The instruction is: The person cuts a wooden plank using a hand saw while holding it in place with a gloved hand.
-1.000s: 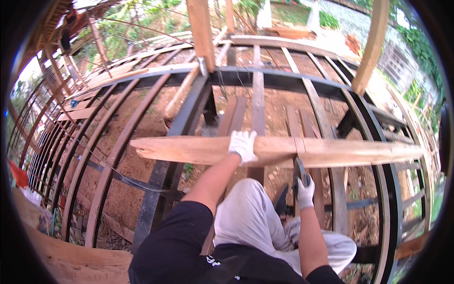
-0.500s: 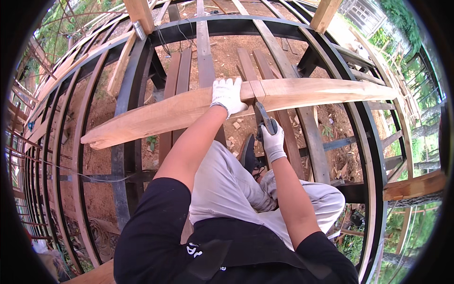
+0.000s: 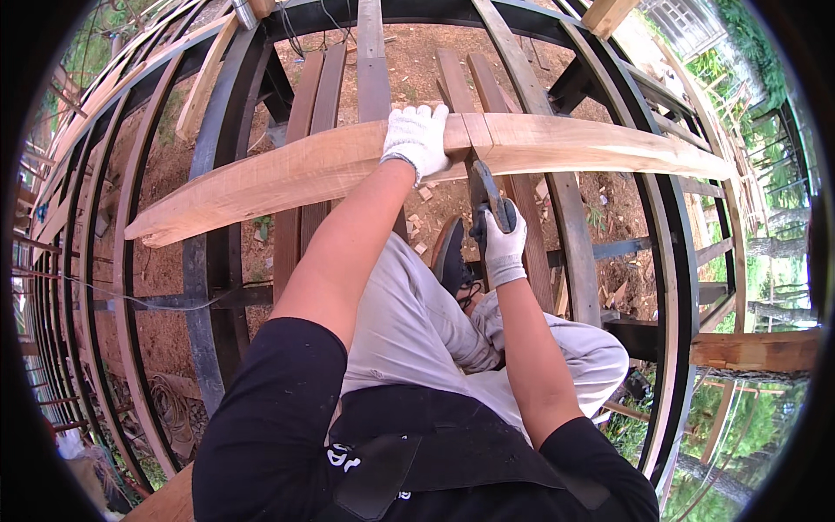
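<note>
A long, pale wooden beam (image 3: 287, 170), tapered toward its left end, lies across the frame in front of me. My left hand (image 3: 417, 139), in a white knit glove, grips it near the middle, with the fingers over the far edge. Just right of that hand, two lines cross the beam's upper face. My right hand (image 3: 504, 239), gloved too, is closed round the dark handle of a handsaw (image 3: 484, 187). The saw's blade meets the beam's near side by the left line; how deep it sits in the wood is hidden.
Black metal beams (image 3: 211, 261) and wooden joists (image 3: 570, 235) form an open frame over bare earth with wood scraps. Brown planks (image 3: 304, 113) run away under the beam. My shoe (image 3: 449, 261) is below the saw. A cable (image 3: 174, 304) crosses the left side.
The view has shifted, so the beam and both hands sit higher in the picture. My right hand and the saw handle are slightly farther from the beam. The left hand keeps its hold.
</note>
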Demonstrator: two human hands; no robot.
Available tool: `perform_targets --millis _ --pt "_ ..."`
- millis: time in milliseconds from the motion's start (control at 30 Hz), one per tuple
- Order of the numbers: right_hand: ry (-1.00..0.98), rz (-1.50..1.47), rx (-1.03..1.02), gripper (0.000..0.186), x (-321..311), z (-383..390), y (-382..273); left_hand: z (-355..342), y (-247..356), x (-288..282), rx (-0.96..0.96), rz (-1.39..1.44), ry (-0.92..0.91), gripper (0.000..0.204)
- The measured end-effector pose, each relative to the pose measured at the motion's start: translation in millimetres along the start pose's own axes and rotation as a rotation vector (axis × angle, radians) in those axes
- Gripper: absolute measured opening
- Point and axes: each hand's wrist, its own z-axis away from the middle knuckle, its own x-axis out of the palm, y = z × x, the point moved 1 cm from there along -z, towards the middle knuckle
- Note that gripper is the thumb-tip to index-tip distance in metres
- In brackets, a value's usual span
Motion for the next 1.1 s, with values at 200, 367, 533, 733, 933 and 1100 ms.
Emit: perform_targets --millis 200,367,533,733,933,1100 --pt "-0.092 -0.080 0.002 0.032 -72.5 103.9 -25.9 4.5 -6.8 2.6 -0.029 0.008 -0.069 0.086" --pt "-0.145 0.020 -0.108 0.026 -112.7 139.4 -7.5 1.6 -6.6 -0.1 -0.020 -0.002 -0.032 0.085" --pt "0.212 0.232 -0.340 0.043 -13.3 12.3 44.3 -4.1 11.9 -0.6 0.021 0.005 -0.013 0.083" --pt "0.006 0.148 -0.067 0.052 -23.5 38.2 9.2 -2.7 -14.1 2.2 0.016 0.041 -0.022 0.087" --pt "-0.230 0.006 -0.167 0.030 -107.8 143.1 -25.3 6.2 -23.0 -6.0 0.000 -0.011 -0.049 0.086" --pt "0.117 -0.027 -0.178 0.039 -8.1 22.4 29.9 -0.9 -2.1 -0.9 0.062 0.019 0.008 0.083"
